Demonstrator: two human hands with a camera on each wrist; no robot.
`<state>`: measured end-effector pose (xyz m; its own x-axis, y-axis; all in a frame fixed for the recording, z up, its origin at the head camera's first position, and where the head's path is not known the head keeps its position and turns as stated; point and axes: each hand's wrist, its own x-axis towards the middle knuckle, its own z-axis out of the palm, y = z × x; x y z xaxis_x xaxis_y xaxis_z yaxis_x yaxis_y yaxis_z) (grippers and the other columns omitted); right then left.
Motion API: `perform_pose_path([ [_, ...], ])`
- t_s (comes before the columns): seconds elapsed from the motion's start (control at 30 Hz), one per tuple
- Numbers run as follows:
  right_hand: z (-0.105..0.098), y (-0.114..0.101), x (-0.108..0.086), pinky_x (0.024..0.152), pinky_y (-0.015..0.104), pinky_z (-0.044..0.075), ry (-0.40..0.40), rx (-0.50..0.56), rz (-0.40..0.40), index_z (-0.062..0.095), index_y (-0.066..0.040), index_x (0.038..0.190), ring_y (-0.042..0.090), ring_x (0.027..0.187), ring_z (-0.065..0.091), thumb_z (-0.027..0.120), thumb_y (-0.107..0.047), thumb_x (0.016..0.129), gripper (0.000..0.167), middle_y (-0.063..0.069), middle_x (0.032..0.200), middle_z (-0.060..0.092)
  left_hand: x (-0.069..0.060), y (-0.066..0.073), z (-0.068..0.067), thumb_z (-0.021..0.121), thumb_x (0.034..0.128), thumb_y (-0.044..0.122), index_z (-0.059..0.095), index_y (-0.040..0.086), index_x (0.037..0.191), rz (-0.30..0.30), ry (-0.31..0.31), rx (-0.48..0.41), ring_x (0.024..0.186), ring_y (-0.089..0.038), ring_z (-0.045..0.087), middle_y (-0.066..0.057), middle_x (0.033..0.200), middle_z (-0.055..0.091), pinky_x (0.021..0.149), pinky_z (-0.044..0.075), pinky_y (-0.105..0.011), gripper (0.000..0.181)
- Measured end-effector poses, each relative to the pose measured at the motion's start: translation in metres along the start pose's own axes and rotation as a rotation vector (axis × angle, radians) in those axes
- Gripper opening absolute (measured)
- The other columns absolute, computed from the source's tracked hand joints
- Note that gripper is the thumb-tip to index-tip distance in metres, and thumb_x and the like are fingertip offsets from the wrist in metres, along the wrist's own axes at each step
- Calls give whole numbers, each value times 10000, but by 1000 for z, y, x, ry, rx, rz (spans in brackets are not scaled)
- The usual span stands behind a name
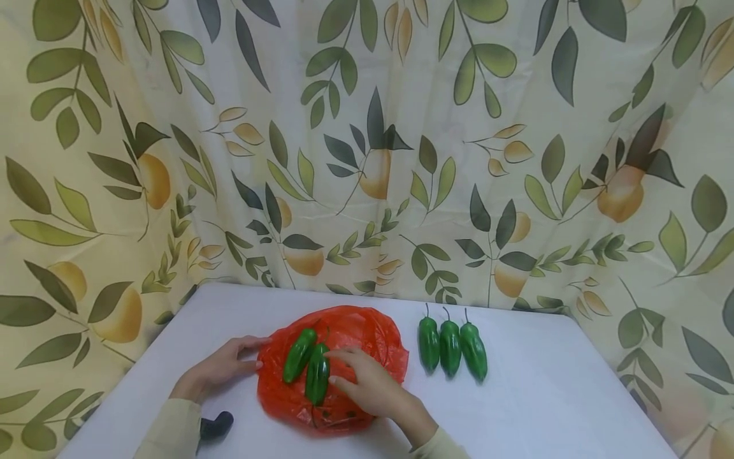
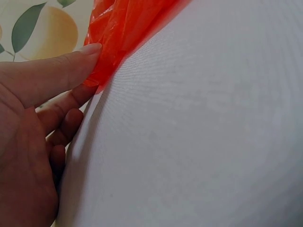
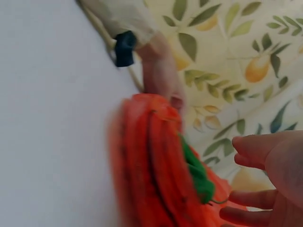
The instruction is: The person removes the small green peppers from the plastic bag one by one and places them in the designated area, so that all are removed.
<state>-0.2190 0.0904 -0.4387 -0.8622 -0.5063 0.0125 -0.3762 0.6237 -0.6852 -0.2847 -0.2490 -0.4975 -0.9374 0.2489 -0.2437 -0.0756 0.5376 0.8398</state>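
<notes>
A crumpled red plastic bag (image 1: 367, 338) lies on the white table, with two green peppers on top: one pepper (image 1: 299, 356) on the left and another pepper (image 1: 317, 376) beside it. My left hand (image 1: 220, 366) is at the bag's left edge; in the left wrist view its thumb and index finger pinch the red plastic (image 2: 116, 52). Over the bag, my right hand (image 1: 369, 386) reaches toward the nearer pepper with fingers spread. The right wrist view, blurred, shows those fingers (image 3: 253, 205) apart from a green pepper (image 3: 196, 170), holding nothing.
Three green peppers (image 1: 450, 347) stand in a row right of the bag, stems toward the back. A dark strap-like object (image 1: 216, 426) is near the left sleeve. Behind the table (image 1: 550, 389) hangs a curtain (image 1: 401, 191) printed with leaves and fruit.
</notes>
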Motion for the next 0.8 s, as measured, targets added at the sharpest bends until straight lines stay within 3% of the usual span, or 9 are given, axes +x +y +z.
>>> perform_pose_path([
  [0.23,17,1,3,1034,470,555,-43,-30,-12,568,-287,1427,219,1310,525,653,-351,977,462,28,1449,523,0,0,0,758,871,207,611,224,1402,1,-6,-2,1494,-429,300,-103,1547,484,1166,225,-745,551],
  [0.53,29,2,3,1010,540,555,-79,-24,6,564,-324,1432,323,1398,463,667,-328,971,473,127,1569,425,2,-1,-2,750,873,182,618,221,1395,25,-8,-4,1499,-425,295,-103,1542,490,1178,210,-740,539],
  [0.8,39,6,7,970,463,590,-129,-25,27,589,-373,1405,233,1275,508,704,-288,947,480,47,1518,475,2,-1,-2,741,880,174,618,211,1393,35,-14,-12,1495,-429,296,-104,1539,494,1185,192,-738,529],
])
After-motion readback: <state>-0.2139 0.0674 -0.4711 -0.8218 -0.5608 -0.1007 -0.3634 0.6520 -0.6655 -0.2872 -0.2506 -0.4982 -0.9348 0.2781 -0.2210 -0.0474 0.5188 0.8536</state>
